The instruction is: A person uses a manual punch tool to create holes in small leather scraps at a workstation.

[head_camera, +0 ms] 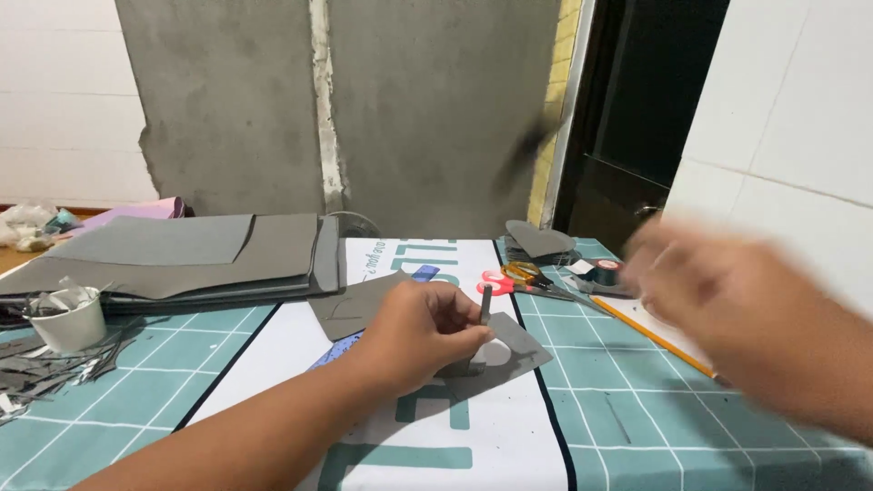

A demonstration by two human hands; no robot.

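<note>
Pinching a narrow grey strip (486, 305) between thumb and fingertips, the left hand (423, 329) is held low over the cutting mat (637, 409), closed on the strip's lower part; the strip stands upright above the knuckles.

- Grey sheet (509, 350): lying flat on the mat just under and right of the left hand, with a cut-out in it; partly covered by the hand.
- Handling, judged: strip and sheet appear thin, light and flexible, likely foam or card. A soft pinch near the middle should suffice; a grip at the tip would let the strip bend. Creasing is the main hazard, not slipping.
- Right hand (718, 291): raised at the right, heavily blurred; whether it is open or closed cannot be told, and nothing is seen held in it.
- Pencil (659, 341): lying slantwise on the mat, below the right hand.
- Scissors (518, 275): red and yellow handles, beyond the sheet, near a tape roll (605, 271) and a grey heart shape (538, 240).
- Stack of grey sheets (182, 255): at the far left, well apart.
- White cup (71, 323): at the left, with grey offcuts (45, 368) strewn beside it.
- Edges: the wall closes the far side; the mat's near edge lies outside the frame.
- Room: open mat is found in front of and right of the sheet.
</note>
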